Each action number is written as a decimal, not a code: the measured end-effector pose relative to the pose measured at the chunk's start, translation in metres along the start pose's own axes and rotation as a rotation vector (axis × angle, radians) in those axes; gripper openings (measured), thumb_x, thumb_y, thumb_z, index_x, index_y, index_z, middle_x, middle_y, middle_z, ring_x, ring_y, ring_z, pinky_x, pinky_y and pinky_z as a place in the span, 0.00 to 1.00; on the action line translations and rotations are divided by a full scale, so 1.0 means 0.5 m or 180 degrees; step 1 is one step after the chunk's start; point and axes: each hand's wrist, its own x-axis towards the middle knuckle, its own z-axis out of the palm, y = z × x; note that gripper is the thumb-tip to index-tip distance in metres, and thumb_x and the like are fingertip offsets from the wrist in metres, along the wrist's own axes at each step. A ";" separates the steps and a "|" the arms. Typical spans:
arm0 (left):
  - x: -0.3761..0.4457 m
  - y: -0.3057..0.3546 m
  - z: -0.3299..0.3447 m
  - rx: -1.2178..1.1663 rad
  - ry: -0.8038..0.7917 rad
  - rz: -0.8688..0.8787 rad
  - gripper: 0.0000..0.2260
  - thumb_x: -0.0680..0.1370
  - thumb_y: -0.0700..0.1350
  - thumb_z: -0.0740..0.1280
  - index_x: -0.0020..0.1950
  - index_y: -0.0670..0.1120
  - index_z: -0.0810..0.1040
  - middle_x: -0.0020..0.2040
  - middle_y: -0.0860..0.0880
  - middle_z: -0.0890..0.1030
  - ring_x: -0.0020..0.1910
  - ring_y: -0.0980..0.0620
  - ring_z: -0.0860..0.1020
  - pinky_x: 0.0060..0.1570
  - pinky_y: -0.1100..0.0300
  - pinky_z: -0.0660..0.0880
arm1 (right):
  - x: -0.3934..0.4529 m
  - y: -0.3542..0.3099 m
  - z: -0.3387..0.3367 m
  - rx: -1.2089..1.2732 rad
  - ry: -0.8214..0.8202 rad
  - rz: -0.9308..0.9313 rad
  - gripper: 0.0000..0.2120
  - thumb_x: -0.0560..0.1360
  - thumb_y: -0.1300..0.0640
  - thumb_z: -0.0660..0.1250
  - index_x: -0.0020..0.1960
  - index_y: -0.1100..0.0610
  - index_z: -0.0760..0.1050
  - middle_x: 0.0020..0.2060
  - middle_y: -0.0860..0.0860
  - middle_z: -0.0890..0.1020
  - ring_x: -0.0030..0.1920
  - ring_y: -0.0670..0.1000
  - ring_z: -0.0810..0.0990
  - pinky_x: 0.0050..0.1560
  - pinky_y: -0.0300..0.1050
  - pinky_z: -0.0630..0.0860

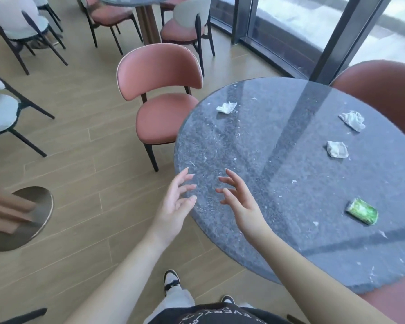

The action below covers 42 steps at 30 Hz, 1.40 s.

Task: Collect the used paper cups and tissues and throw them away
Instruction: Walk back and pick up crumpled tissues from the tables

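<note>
Status: collection is, by the look of it, at an early stage or between pickups. Your left hand (175, 204) and right hand (237, 202) both hover at the near-left edge of the round worktop (278, 206), palms turned toward each other, fingers spread and relaxed. Each grip is wide and holds nothing.

Items left on the worktop:

1. First crumpled tissue (226, 107), near the far-left edge, beside the pink chair (160, 106).
2. Second crumpled tissue (352, 120), toward the far-right edge.
3. Third crumpled tissue (337, 149), just on the near side of the second and well apart from the first.
4. Green crushed item (362, 211), toward the near-right edge. It may be a flattened cup or a wrapper; the view does not settle which.
5. Small white scraps (294, 181), scattered across the surface.

No upright paper cup shows on the worktop, and no waste bin is in view, so whether any cups have been binned cannot be confirmed.

Judgement: all three tissues and the green item remain to be gathered, then carried to a bin. You will need to reach across toward the right side for most of them; the first tissue lies closest to your hands. Expect the fine scraps to need sweeping together rather than pinching one by one.
</note>
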 end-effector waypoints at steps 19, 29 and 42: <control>0.562 -0.024 -0.163 0.0040 -0.1659 0.0107 0.28 0.78 0.46 0.63 0.78 0.54 0.64 0.71 0.57 0.72 0.68 0.57 0.75 0.62 0.61 0.74 | 0.386 -0.013 0.160 0.0028 0.1424 0.0193 0.20 0.80 0.52 0.63 0.71 0.40 0.67 0.65 0.45 0.76 0.63 0.51 0.79 0.59 0.42 0.76; 0.681 -0.017 0.008 0.0241 -0.2337 0.0077 0.24 0.79 0.48 0.65 0.72 0.66 0.66 0.68 0.65 0.74 0.67 0.60 0.75 0.61 0.59 0.74 | 0.387 0.010 0.021 0.0262 0.2365 0.0311 0.20 0.84 0.60 0.61 0.72 0.44 0.66 0.66 0.46 0.76 0.63 0.51 0.79 0.63 0.49 0.76; 0.924 -0.068 0.098 0.0914 -0.2420 0.0281 0.21 0.83 0.39 0.64 0.74 0.54 0.69 0.68 0.53 0.74 0.64 0.56 0.75 0.62 0.57 0.75 | 0.474 0.018 -0.022 0.0520 0.3150 0.0411 0.20 0.84 0.61 0.59 0.74 0.49 0.67 0.67 0.48 0.75 0.61 0.48 0.80 0.59 0.42 0.76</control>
